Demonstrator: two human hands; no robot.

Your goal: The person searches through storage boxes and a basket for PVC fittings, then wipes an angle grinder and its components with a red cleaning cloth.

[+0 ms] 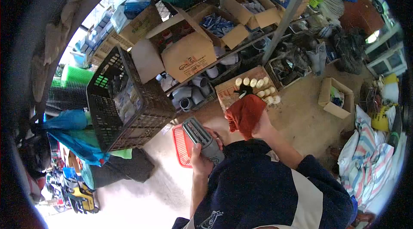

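Note:
My left hand [201, 163] is closed round a grey plastic fitting [205, 141], which has a slotted rectangular end and a rounded body. That slotted end points up and away from me. A rust-red cloth [245, 116] is bunched in my right hand [262, 128], whose fingers are mostly covered by it. Below the fitting, partly hidden, is a red plastic basket [177, 149]. Just beyond the cloth, several cream ribbed pieces [260, 83] rest on a cardboard box [228, 89], beside a small black item [244, 90].
A shelf holds open cardboard boxes [189, 59] and grey pipe fittings [197, 95]. A black crate [144, 117] stands at left, with a metal post [288, 16] ahead. On the right are a small open box [335, 96] and striped sacks [368, 156].

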